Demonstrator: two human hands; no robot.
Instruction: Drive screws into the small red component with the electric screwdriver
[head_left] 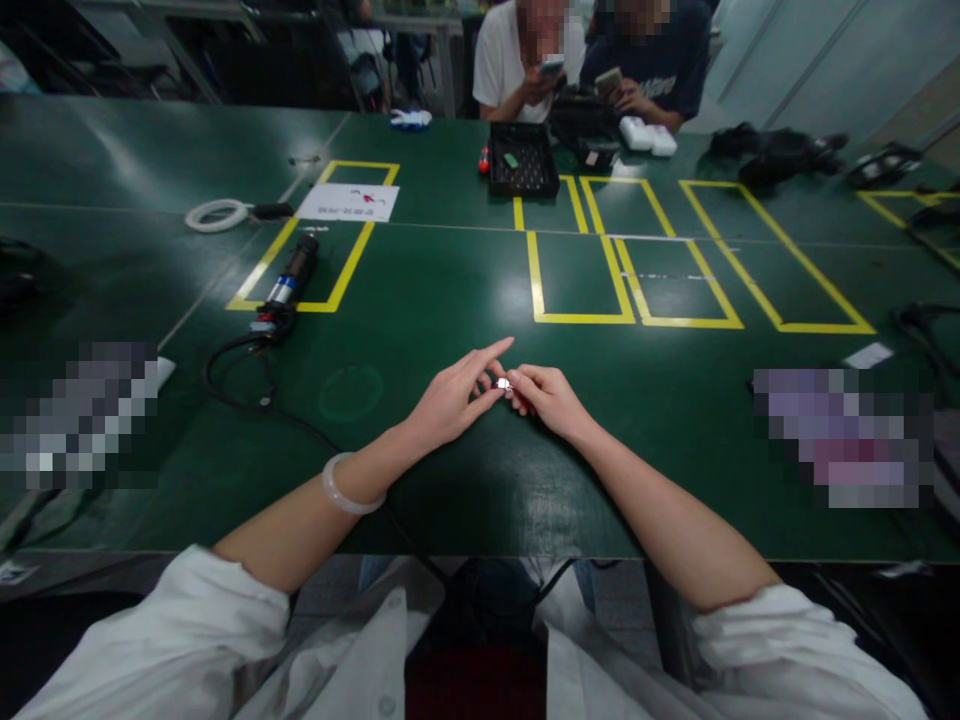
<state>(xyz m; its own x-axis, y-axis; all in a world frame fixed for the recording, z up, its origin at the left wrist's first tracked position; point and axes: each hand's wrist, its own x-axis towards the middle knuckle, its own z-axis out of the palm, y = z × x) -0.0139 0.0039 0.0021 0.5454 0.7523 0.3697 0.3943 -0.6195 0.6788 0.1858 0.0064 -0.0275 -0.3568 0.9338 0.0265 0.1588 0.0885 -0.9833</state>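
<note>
Over the middle of the green table [450,500], my two hands meet around a small shiny metallic piece [502,384]. My left hand [456,396] holds one side of it between thumb and fingers, with the index finger stretched out past it. My right hand [546,398] pinches the other side, its fingers curled together. The piece is too small to identify. A pale bracelet [352,486] circles my left wrist.
An electric screwdriver-like tool [289,285] with a black cable lies left, near a white cable coil [216,215] and a paper sheet [349,202]. A black tray [523,185] stands at the back. Two people sit opposite holding phones. Blurred screens flank both sides.
</note>
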